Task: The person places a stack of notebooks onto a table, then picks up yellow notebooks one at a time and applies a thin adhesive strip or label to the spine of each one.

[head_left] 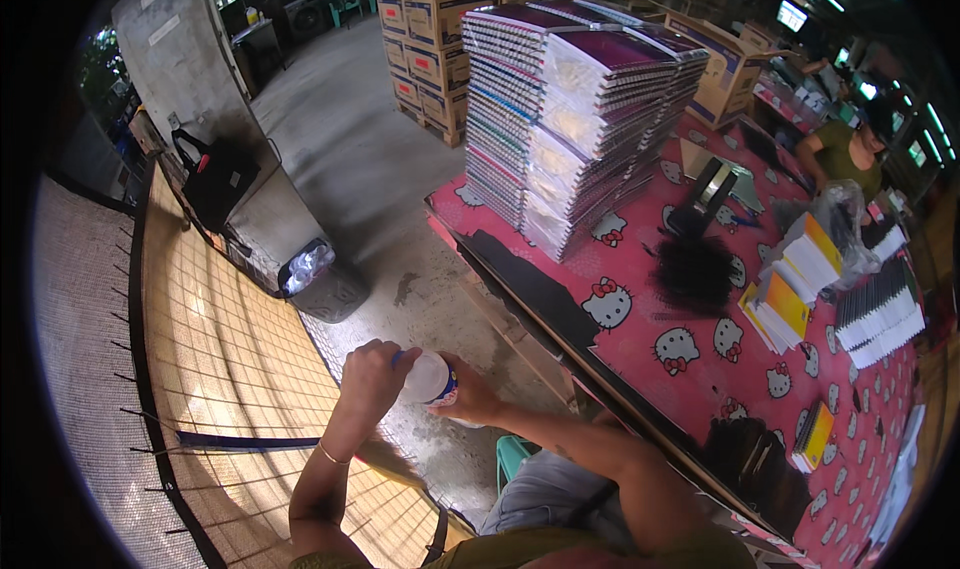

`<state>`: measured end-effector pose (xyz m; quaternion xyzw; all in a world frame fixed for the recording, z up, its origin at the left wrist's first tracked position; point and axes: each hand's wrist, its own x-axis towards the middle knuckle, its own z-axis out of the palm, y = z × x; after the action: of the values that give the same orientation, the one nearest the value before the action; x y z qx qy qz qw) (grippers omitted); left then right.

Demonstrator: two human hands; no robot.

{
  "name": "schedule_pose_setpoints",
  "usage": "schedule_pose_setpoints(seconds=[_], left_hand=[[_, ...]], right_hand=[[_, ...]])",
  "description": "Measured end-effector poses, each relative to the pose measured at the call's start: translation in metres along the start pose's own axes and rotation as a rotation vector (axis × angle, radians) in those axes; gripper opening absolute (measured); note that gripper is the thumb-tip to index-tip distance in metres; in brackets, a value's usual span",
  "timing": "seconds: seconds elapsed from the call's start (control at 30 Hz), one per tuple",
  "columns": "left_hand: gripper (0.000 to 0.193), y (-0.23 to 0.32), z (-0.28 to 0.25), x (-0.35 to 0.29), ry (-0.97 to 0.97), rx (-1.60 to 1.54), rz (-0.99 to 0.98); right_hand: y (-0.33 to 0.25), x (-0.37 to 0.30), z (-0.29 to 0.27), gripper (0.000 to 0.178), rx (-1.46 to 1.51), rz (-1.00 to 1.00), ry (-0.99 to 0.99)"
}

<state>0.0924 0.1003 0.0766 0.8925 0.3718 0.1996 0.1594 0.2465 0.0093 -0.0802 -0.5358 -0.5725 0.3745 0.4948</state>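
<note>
Over the floor gap beside the table, I hold a clear plastic bottle (427, 377) with a blue-and-red label. My right hand (470, 395) is wrapped round its labelled side. My left hand (372, 374) is closed at the bottle's other end, and a bit of blue, apparently the cap, shows at its fingertips. Whether that cap is on or off the neck I cannot tell. A thin bracelet circles my left wrist. Both forearms reach in from the lower edge, the right one passing above my lap.
To the right, a pink patterned table (640, 344) carries a tall stack of spiral notebooks (580, 119), black binding wires (692, 274) and yellow-covered notebooks (780, 309). Another person (850, 154) is across it. Cartons (430, 64), a trash bin (325, 284) and a mesh-covered panel (240, 339) stand around me.
</note>
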Motion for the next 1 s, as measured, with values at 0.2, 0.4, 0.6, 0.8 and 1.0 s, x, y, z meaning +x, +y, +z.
schedule_pose_setpoints(seconds=[0.2,0.4,0.6,0.8,1.0], left_hand=[[0.018,-0.001,0.002,-0.007,-0.174,-0.187,0.209],[0.022,-0.002,0.006,-0.019,-0.281,-0.189,0.171],[0.022,0.008,0.013,-0.020,-0.332,-0.206,0.098],[0.035,-0.013,0.018,-0.022,-0.418,-0.432,0.229],[0.033,-0.007,0.039,-0.038,-0.524,-0.112,0.205]], right_hand=[[0.011,-0.020,0.001,0.095,0.018,0.039,0.033],[0.018,-0.035,0.004,0.093,0.012,0.054,0.070],[0.032,-0.048,0.000,0.095,-0.047,0.031,0.066],[0.039,-0.061,-0.003,0.094,-0.069,0.048,0.007],[0.056,-0.071,0.002,0.094,-0.082,-0.028,0.001]])
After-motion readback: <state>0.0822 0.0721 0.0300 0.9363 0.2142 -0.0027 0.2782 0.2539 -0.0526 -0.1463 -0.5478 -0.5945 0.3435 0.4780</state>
